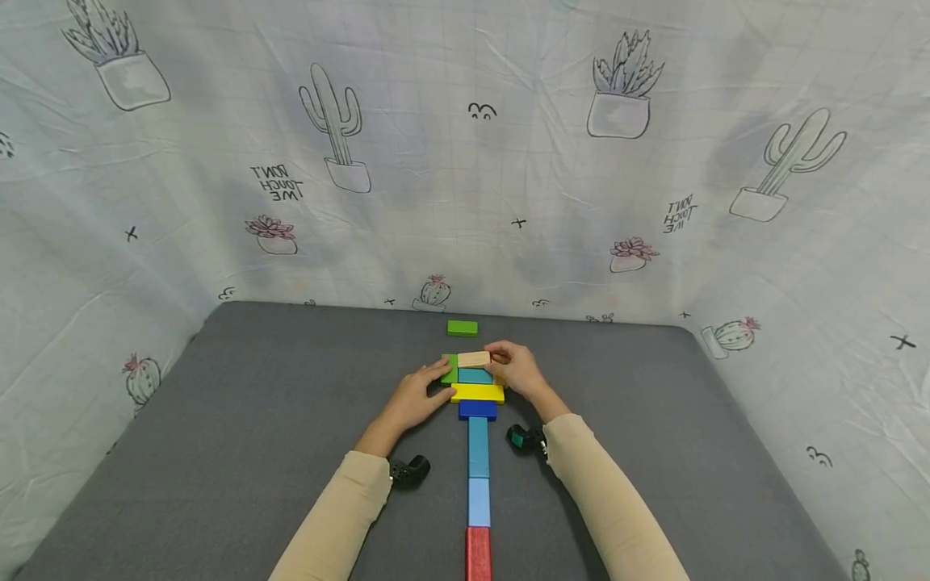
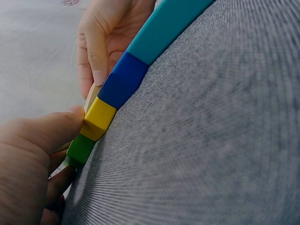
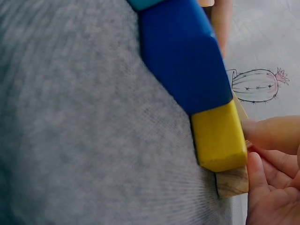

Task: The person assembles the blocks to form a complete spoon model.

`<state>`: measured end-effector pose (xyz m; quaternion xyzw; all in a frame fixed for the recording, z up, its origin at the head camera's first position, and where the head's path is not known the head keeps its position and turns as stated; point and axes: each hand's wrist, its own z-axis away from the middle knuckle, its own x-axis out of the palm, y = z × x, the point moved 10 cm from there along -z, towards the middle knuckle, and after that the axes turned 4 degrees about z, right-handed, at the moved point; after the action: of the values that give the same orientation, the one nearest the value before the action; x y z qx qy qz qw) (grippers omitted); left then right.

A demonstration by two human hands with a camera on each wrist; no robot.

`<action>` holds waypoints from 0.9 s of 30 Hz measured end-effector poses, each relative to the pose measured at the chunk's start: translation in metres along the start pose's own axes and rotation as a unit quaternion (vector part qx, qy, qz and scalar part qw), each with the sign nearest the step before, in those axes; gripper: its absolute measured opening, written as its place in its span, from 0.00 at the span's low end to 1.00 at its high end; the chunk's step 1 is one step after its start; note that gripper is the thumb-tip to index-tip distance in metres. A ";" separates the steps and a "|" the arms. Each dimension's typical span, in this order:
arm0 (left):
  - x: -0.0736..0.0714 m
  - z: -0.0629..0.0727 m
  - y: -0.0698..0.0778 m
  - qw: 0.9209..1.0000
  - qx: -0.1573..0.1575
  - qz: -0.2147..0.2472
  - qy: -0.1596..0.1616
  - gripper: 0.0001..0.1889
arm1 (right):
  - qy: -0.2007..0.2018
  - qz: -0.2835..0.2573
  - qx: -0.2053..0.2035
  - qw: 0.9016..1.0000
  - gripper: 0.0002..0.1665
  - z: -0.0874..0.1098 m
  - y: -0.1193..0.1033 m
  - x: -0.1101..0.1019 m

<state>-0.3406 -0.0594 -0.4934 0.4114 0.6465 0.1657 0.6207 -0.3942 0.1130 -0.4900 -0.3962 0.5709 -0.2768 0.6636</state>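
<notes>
A column of wooden blocks lies on the grey table. At its far end, a yellow block (image 1: 477,393) crosses in front of a teal block (image 1: 475,376), with a green block (image 1: 450,369) on the left and a brown wood-grain block (image 3: 232,183), partly hidden, on the right. My right hand (image 1: 517,369) pinches the right end of a pale wooden block (image 1: 474,360) behind the teal one. My left hand (image 1: 416,400) rests its fingertips along the green block, its thumb touching the yellow block's left end. In the left wrist view, that thumb (image 2: 63,124) lies almost straight.
A dark blue block (image 1: 477,410), a long teal block (image 1: 478,448), a light blue block (image 1: 479,502) and a red block (image 1: 478,553) run toward me. One loose green block (image 1: 462,328) lies near the table's back edge, before a cactus-print cloth (image 1: 465,177).
</notes>
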 end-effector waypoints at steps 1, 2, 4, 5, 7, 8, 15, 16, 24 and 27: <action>0.000 0.000 0.000 1.000 0.000 0.000 0.000 0.28 | 0.000 0.001 0.000 1.000 0.19 0.000 0.000 0.000; 0.000 0.001 0.000 1.000 0.001 0.001 0.000 0.28 | -0.001 0.001 -0.001 1.000 0.20 0.000 -0.001 0.000; -0.001 0.001 0.001 1.000 0.002 0.001 0.001 0.28 | -0.004 0.002 -0.005 1.000 0.20 0.001 -0.001 0.001; -0.001 0.001 0.001 1.000 0.002 0.001 0.000 0.28 | -0.005 0.001 -0.008 1.000 0.21 0.001 -0.002 0.001; -0.001 0.001 0.001 1.000 0.002 0.000 0.001 0.28 | -0.010 -0.003 -0.015 1.000 0.22 0.002 -0.003 0.001; -0.001 0.001 0.001 1.000 0.002 0.000 0.002 0.28 | -0.012 -0.006 -0.019 1.000 0.22 0.002 -0.003 0.001; -0.002 0.002 0.002 1.000 0.005 0.004 0.006 0.28 | -0.016 -0.027 -0.044 0.999 0.22 0.002 -0.004 0.000; -0.002 0.002 0.002 1.000 0.005 0.004 0.006 0.28 | -0.016 -0.030 -0.046 0.998 0.21 0.002 -0.004 0.000; -0.001 0.004 0.003 1.000 0.008 0.000 0.005 0.27 | -0.009 -0.090 -0.075 0.993 0.18 0.003 -0.003 -0.002; -0.001 0.004 0.004 1.000 0.011 0.002 0.004 0.27 | 0.009 -0.139 -0.074 0.988 0.18 0.004 0.000 -0.009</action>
<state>-0.3357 -0.0586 -0.4908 0.4195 0.6497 0.1614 0.6131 -0.3924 0.1207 -0.4849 -0.5170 0.5351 -0.3272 0.5825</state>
